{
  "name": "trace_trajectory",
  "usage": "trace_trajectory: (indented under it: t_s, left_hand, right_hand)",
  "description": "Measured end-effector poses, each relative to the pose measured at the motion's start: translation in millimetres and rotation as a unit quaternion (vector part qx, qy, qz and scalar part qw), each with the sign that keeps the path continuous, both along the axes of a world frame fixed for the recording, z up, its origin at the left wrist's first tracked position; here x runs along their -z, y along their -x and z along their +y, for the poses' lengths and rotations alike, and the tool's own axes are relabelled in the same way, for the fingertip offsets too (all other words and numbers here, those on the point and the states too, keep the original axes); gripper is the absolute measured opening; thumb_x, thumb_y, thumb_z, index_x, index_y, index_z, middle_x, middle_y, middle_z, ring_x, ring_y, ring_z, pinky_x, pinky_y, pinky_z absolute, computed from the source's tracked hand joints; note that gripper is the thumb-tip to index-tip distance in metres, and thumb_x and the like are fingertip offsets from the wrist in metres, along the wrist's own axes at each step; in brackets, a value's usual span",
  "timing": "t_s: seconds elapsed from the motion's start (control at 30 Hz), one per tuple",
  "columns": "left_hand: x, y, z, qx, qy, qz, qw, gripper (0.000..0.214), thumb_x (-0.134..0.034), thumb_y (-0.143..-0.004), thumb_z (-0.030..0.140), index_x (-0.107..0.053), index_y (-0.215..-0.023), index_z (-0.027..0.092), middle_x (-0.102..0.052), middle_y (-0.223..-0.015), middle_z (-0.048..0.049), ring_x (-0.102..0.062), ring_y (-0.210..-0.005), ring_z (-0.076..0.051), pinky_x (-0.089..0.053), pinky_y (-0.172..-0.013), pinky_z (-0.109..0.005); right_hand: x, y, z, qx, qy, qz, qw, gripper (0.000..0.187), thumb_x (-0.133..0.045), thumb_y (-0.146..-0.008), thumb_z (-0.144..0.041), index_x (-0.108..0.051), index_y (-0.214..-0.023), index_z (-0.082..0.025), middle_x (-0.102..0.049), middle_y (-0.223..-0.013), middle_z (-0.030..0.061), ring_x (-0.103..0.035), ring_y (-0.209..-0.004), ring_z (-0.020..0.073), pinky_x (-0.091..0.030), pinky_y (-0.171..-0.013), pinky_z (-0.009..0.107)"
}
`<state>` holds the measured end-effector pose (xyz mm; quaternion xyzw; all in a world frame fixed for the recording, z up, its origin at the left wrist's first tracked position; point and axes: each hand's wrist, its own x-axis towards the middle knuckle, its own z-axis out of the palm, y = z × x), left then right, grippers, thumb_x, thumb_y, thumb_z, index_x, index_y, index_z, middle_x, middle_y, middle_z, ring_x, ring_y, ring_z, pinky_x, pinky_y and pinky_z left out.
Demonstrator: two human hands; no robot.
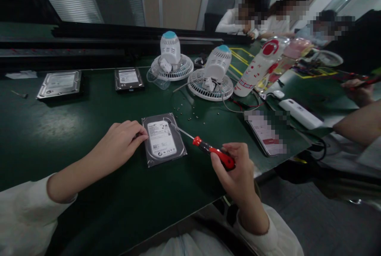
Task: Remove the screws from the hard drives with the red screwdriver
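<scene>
A hard drive with a white label lies flat on the green table. At its left edge is my left hand, fingers closed, thumb and fingertips gripping the side. My right hand is closed around the red and black handle of a screwdriver. The screwdriver's shaft slants over the drive's upper right corner, its tip at or close to the drive's top face; exact contact cannot be made out. Several tiny screws are scattered on the table beyond the drive.
Two more hard drives, one larger and one smaller, lie at the back left. Two white fans rest face down behind the screws. A bottle, phone and power strip are on the right. Other people sit beyond.
</scene>
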<state>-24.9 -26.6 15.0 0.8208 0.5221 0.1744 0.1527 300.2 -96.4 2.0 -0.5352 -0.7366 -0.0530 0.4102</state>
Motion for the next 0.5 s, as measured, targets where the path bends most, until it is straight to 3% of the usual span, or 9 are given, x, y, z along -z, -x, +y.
trace_trajectory:
  t_s: [0.1,0.23,0.37,0.5]
  left_hand:
    - [-7.4,-1,3,0.004,-0.027,0.024,0.999,0.031,-0.046,-0.101,0.041,-0.069,-0.092,0.023,-0.07,-0.095,-0.009,-0.065,-0.089,-0.031,-0.047,-0.081,-0.047]
    - [-32.1,-15,16,0.012,-0.055,0.042,0.998,0.028,-0.046,-0.1,0.035,-0.069,-0.096,0.02,-0.07,-0.094,-0.0093,-0.064,-0.088,-0.03,-0.045,-0.079,-0.044]
    - [-60.7,-52,42,0.062,-0.076,0.048,0.994,0.026,-0.049,-0.1,0.03,-0.071,-0.097,0.017,-0.073,-0.095,-0.0086,-0.067,-0.089,-0.026,-0.046,-0.081,-0.039]
    - [-68.1,-99,74,0.11,-0.053,0.062,0.991,0.024,-0.054,-0.102,0.028,-0.074,-0.103,0.015,-0.076,-0.1,-0.0083,-0.069,-0.09,-0.022,-0.047,-0.083,-0.036]
  right_hand:
    - [-1.6,-1,-2,-0.033,0.066,-0.053,0.996,0.025,-0.062,-0.094,-0.029,-0.047,-0.11,-0.019,-0.065,-0.08,-0.0019,-0.063,-0.055,0.0079,-0.047,-0.053,0.019]
    - [-1.2,1,-1,-0.075,0.126,-0.129,0.981,0.029,-0.062,-0.092,-0.031,-0.052,-0.117,-0.018,-0.066,-0.071,-0.0041,-0.065,-0.055,0.0116,-0.039,-0.053,0.022]
    - [-3.1,4,2,-0.084,0.156,-0.167,0.97,0.027,-0.058,-0.094,-0.03,-0.055,-0.117,-0.017,-0.07,-0.075,-0.0016,-0.067,-0.059,0.0146,-0.036,-0.057,0.025]
    - [-5.0,6,2,-0.074,0.169,-0.177,0.967,0.026,-0.053,-0.097,-0.03,-0.055,-0.119,-0.016,-0.07,-0.075,-0.0003,-0.067,-0.061,0.0159,-0.035,-0.058,0.026]
